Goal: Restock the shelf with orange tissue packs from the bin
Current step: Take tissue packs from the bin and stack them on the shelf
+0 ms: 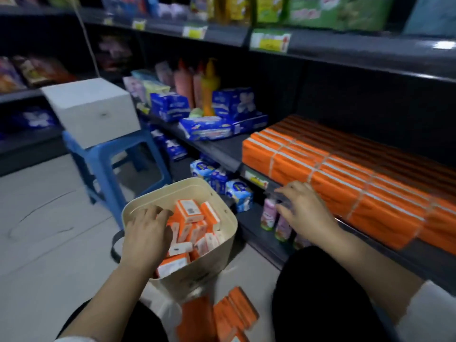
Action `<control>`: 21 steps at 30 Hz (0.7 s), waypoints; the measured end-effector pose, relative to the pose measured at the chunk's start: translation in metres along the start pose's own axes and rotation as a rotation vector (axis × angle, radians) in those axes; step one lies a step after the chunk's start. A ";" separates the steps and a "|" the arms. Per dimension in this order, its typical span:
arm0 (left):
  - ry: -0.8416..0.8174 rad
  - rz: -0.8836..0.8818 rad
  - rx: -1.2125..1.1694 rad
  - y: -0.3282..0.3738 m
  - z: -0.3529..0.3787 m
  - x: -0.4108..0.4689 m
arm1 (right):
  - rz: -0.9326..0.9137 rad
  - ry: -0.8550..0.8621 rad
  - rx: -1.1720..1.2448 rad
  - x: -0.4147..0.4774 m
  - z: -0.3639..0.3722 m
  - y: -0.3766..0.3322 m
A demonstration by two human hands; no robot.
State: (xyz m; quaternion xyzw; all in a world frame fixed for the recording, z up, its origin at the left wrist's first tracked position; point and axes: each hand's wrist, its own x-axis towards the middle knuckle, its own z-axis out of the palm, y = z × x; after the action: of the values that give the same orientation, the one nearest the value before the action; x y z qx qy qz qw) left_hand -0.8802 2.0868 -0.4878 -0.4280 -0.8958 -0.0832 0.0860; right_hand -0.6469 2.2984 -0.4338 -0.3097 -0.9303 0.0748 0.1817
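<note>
A cream bin (217,257) on the floor holds several loose orange tissue packs (188,209). My left hand (145,235) reaches into the bin, its fingers curled over the packs at the left side; whether it grips one is hidden. My right hand (304,212) hovers with relaxed fingers and nothing in it, just below the front edge of the shelf (222,149). On that shelf, rows of orange tissue packs (340,169) lie stacked. More orange packs (234,312) lie on the floor between my knees.
Small pink bottles (269,213) stand on the lower shelf under my right hand. Blue tissue packs (209,127) lie left of the orange rows. A blue plastic stool (111,159) carrying a white box (93,112) stands on the floor behind the bin.
</note>
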 end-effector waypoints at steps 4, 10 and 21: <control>-0.074 -0.149 -0.003 -0.041 0.019 -0.010 | -0.041 -0.126 0.004 0.030 0.039 -0.032; -0.042 -0.283 -0.120 -0.071 0.036 0.014 | -0.084 -0.295 0.008 0.082 0.100 -0.062; -0.031 -0.494 -0.325 -0.114 0.083 0.075 | -0.086 -0.443 0.129 0.158 0.232 -0.107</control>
State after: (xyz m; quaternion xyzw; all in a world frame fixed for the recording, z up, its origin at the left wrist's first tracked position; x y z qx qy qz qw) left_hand -1.0229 2.0907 -0.5601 -0.2065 -0.9489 -0.2377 -0.0201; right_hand -0.9120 2.3017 -0.5745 -0.2335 -0.9531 0.1923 -0.0042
